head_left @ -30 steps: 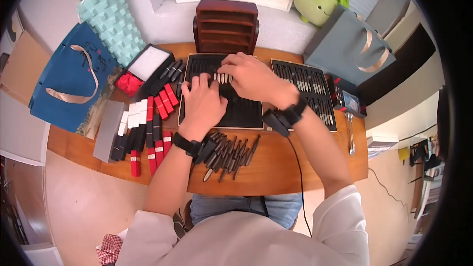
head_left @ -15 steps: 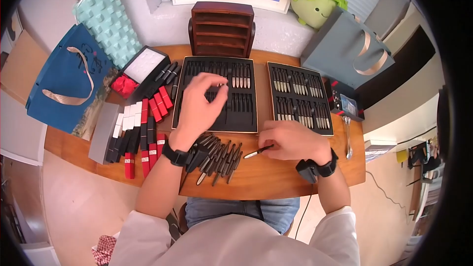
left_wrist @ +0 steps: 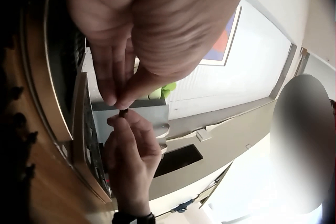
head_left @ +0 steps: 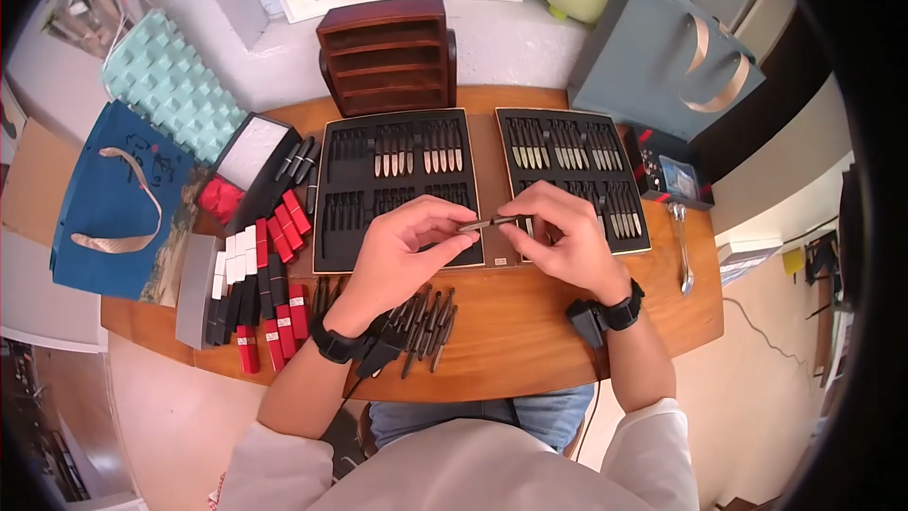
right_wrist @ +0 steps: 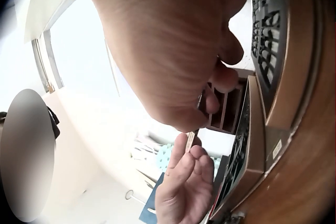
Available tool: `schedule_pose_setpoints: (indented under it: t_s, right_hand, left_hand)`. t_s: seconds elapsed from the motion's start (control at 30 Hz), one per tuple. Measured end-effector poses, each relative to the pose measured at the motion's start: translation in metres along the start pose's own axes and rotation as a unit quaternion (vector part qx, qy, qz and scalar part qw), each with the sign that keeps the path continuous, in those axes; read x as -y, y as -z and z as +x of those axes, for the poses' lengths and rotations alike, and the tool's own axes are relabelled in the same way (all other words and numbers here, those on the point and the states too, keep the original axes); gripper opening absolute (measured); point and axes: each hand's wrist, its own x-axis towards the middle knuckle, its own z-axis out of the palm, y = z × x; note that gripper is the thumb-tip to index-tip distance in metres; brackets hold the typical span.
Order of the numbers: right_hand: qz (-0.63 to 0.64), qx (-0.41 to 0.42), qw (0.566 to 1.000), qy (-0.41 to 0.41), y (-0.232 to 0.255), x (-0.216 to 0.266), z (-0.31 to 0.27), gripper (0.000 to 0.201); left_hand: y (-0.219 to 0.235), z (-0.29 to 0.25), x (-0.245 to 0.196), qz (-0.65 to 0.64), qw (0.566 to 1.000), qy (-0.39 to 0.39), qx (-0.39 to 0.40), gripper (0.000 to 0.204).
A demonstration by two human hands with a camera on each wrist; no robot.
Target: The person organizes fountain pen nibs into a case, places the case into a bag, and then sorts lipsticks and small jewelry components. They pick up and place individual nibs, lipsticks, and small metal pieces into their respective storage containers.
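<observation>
Both hands meet over the front of two dark trays. My left hand point(head_left: 416, 246) pinches the pale end of a slim, dark, pen-like stick point(head_left: 487, 224) between thumb and fingers. The dark end is pinched by my right hand point(head_left: 567, 237). In the right wrist view the stick's pale part point(right_wrist: 190, 142) shows between the two hands. Beneath and behind the hands lie the left tray point(head_left: 352, 170) and the right tray point(head_left: 572, 174), both holding rows of similar sticks, many with pale pointed ends. A pile of loose sticks point(head_left: 430, 326) lies by my left wrist.
Red, white and black small boxes point(head_left: 251, 265) crowd the table's left side, beside a blue gift bag point(head_left: 118, 213). A small wooden shelf point(head_left: 388, 57) stands behind the trays. To the right are a grey bag point(head_left: 643, 66), a black box point(head_left: 667, 166) and a spoon point(head_left: 683, 246).
The right hand went from the left tray to the table front and picked up a stick, then raised it to mid-table. The left hand left the tray and now pinches the stick's other end.
</observation>
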Motion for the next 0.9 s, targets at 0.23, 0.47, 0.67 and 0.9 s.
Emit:
schedule_pose_setpoints:
  t_s: [0.23,0.47,0.67,0.9]
  right_hand:
    - [-0.006,0.002,1.0,-0.007,0.004,0.002,0.001,0.022]
    - [0.009,0.002,1.0,-0.024,0.001,0.001,0.0,0.02]
    - [0.291,-0.023,0.936,-0.197,-0.004,0.01,-0.003,0.028]
    - [0.356,-0.009,0.908,-0.222,-0.011,0.012,0.001,0.033]
  left_hand:
    - [-0.003,-0.001,-0.005,-0.038,0.999,0.009,-0.025,0.023]
    - [0.004,-0.001,0.002,-0.014,0.999,0.02,-0.043,0.022]
    - [0.0,-0.004,-0.01,-0.064,0.99,0.127,0.011,0.025]
    - [-0.007,-0.008,-0.019,-0.152,0.963,0.211,0.067,0.027]
